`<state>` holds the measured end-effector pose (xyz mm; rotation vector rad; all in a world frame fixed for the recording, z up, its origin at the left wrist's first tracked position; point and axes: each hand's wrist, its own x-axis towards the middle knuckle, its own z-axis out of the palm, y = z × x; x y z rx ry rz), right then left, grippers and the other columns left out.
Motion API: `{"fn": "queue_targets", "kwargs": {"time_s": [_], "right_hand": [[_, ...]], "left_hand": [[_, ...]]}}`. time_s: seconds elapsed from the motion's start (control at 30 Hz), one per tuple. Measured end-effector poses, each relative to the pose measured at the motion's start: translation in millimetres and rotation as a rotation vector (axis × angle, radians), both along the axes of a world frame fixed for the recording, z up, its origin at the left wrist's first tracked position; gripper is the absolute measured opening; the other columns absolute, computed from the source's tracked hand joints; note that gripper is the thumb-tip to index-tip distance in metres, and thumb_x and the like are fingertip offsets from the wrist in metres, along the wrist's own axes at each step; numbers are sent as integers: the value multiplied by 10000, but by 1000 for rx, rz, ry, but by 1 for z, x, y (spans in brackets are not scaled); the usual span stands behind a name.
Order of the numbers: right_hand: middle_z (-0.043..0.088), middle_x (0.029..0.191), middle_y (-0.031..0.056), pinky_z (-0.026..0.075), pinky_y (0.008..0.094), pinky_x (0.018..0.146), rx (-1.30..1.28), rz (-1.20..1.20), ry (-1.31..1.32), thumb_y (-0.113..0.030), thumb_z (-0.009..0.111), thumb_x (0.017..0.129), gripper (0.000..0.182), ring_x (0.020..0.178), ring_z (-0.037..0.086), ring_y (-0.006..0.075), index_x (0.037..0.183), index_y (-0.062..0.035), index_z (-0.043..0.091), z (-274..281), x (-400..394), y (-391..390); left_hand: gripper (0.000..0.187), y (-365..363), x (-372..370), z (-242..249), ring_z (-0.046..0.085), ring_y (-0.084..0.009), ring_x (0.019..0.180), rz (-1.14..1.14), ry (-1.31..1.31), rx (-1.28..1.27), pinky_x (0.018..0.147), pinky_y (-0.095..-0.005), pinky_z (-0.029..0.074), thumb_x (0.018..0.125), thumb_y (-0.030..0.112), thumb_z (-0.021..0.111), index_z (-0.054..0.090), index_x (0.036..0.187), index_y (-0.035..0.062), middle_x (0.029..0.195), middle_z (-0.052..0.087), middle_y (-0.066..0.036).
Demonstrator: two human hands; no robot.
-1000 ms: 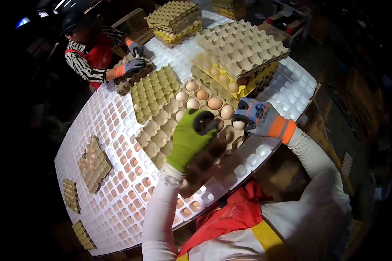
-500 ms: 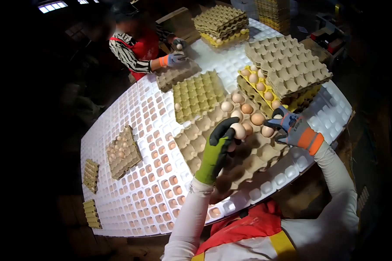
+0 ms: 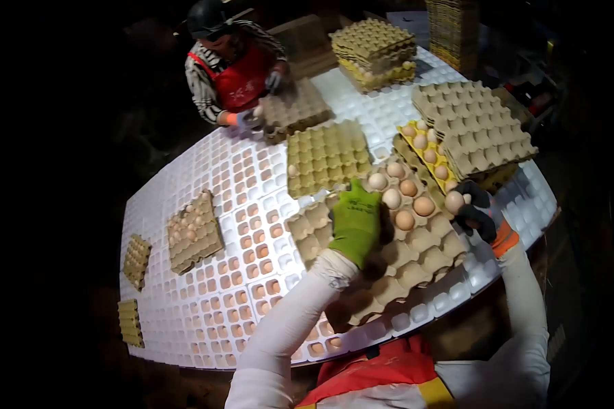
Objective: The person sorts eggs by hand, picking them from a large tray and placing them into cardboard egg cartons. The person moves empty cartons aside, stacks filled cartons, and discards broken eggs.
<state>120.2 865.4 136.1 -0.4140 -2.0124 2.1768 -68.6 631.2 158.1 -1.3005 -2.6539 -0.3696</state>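
My left hand (image 3: 357, 221), in a green glove, is back-up over the left part of a grey-brown egg tray (image 3: 416, 262). Its fingers are hidden beneath the glove's back, so I cannot tell what they hold. Just right of it, several white and brown eggs (image 3: 404, 219) sit in the tray's far cups. Beyond the tray's right edge, my right hand (image 3: 483, 213), in a grey and orange glove with dark fingers, is closed on a pale egg (image 3: 455, 202). A second pale shape shows just behind that egg, between the fingers.
Stacked trays (image 3: 477, 126) with a yellow egg-filled tray (image 3: 430, 153) stand at right. An olive tray (image 3: 327, 157) holds one egg. White plastic cells (image 3: 252, 252) with eggs cover the left. Across the table, a person in a red apron (image 3: 242, 85) handles a tray (image 3: 297, 109).
My left hand, which held up an egg, has turned back-up and lowered over the tray. My right hand has drawn right, off the tray, with an egg. The co-worker's hands have come down.
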Motion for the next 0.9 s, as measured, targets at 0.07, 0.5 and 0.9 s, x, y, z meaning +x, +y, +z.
{"fn": "queue_targets", "kwargs": {"time_s": [0.07, 0.5, 0.9], "right_hand": [[652, 924, 41, 430, 233, 530, -172, -136, 149, -381, 586, 995, 372, 649, 571, 104, 1187, -62, 583, -17, 9, -9], [640, 990, 148, 394, 263, 426, -381, -36, 173, -456, 775, 804, 585, 547, 548, 134, 1116, -8, 565, 5, 92, -172], [709, 1005, 83, 544, 357, 791, 603, -78, -461, -363, 867, 736, 475, 894, 678, 246, 1095, -104, 693, -153, 54, -384]], "left_hand": [[155, -4, -8, 1, 661, -321, 837, -69, -33, 9, 686, -442, 522, 810, 235, 675, 713, 905, 118, 1031, 612, -160], [625, -177, -43, -26, 605, -161, 1083, -510, -1441, 809, 893, -287, 511, 900, 521, 691, 597, 1287, 39, 1260, 643, -86], [342, -389, 9, -157, 606, -90, 784, 343, -1304, 519, 669, -216, 491, 893, 254, 754, 707, 1175, 66, 952, 662, 13]]}}
